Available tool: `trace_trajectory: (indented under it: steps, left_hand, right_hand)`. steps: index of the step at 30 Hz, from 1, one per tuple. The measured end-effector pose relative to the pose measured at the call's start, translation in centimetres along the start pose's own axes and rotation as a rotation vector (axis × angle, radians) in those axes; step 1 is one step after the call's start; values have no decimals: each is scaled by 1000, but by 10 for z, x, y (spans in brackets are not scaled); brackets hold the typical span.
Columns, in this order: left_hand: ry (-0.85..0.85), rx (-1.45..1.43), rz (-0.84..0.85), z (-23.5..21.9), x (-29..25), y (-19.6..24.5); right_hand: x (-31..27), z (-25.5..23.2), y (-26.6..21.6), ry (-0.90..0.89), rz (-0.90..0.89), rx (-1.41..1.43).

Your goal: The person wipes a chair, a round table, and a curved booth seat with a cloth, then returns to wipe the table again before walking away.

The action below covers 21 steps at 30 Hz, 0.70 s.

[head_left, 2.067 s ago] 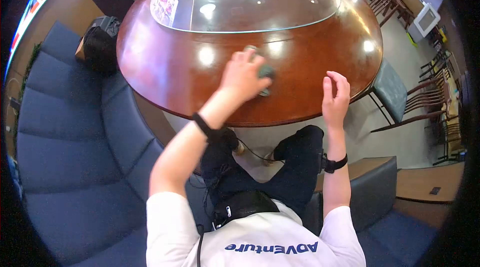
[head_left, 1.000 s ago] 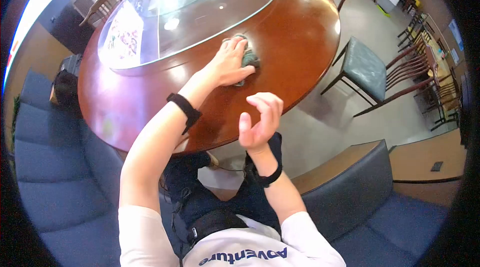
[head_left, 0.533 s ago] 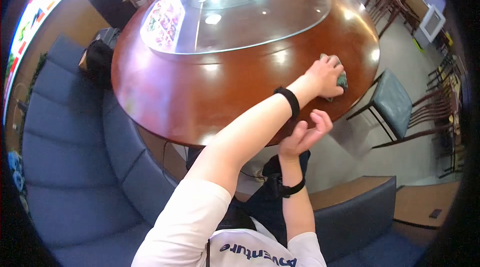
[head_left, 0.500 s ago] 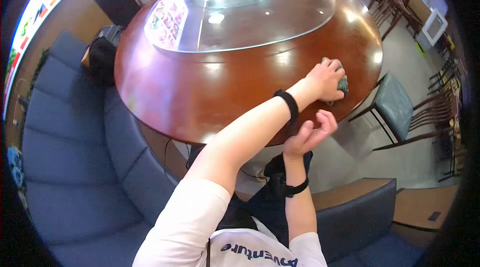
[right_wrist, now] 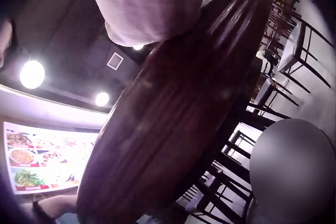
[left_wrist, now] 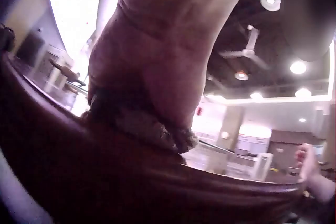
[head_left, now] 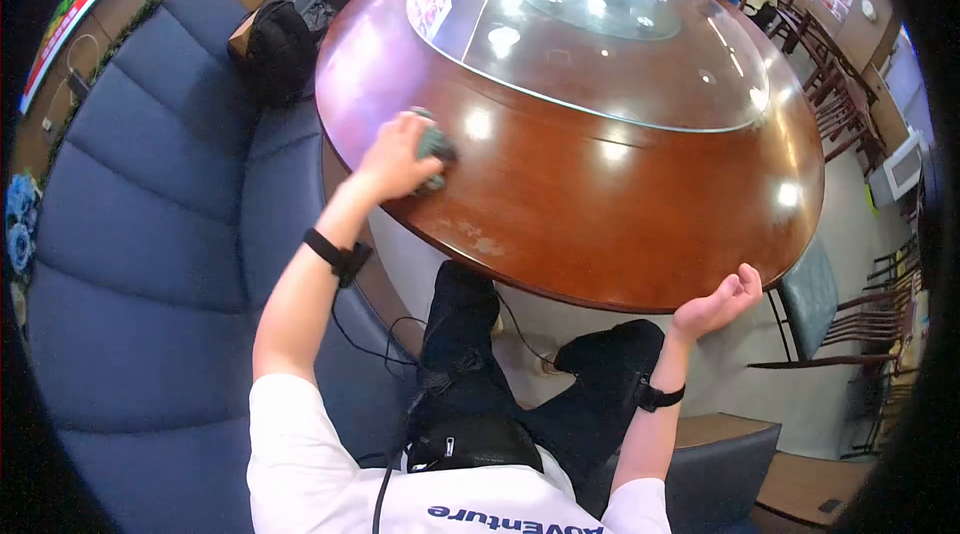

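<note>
On the left part of the round brown wooden table [head_left: 580,204], my left hand [head_left: 395,156] grips a bunched grey-green cloth [head_left: 437,149], thumb on the near side and fingers over the far side. The left wrist view shows the same cloth [left_wrist: 144,127] crumpled under the palm, low against the tabletop; the fingers are mostly hidden there. My right hand [head_left: 715,306] is held at the table's near right edge, palm turned up, fingers loosely bent and holding nothing. In the right wrist view that hand [right_wrist: 152,3] overlaps the table's surface.
A round glass turntable [head_left: 600,84] covers the table's middle. A pale smudged patch [head_left: 470,234] marks the wood near the front edge. A blue padded bench [head_left: 150,274] curves along the left with a black backpack [head_left: 280,44] on it. A chair [head_left: 808,299] stands at the right.
My left hand has swept the cloth across the tabletop from the right side to the left. The arms have uncrossed, and my right hand has moved right, to the table's edge.
</note>
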<state>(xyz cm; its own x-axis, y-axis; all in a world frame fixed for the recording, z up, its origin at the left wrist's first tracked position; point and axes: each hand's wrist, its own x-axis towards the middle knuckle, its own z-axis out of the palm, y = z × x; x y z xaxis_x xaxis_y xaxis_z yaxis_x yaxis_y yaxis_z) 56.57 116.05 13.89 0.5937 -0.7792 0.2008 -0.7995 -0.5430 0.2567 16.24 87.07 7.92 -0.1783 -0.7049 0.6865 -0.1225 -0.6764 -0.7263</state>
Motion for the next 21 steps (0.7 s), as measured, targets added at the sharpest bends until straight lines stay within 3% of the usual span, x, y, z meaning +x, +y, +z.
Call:
trace_trajectory:
  steps: [4,6,8,11,14,18,21]
  left_hand:
    - [111,161,-442,-7,21,-115]
    - [127,184,-615,-17,32,-116]
    - [135,277,-661,-16,40,-101]
    - [239,265,-550,-2,30,-103]
    - [218,187,-415,-4,11,-81]
    - [271,108,-127,5,-18,-14]
    - [134,16,65,8,-25,62]
  right_hand:
    - [1,-1,0,-35,-74,-55]
    - [2,0,-7,-18,-47,-68]
    - [3,2,-9,-55,-1,-27]
    - [2,2,-10,-67,0,-57]
    - [3,4,-15,-98,-68,-76]
    - [5,7,-23,-111,-73,-98]
    - [5,8,-27,-141,-105,-88]
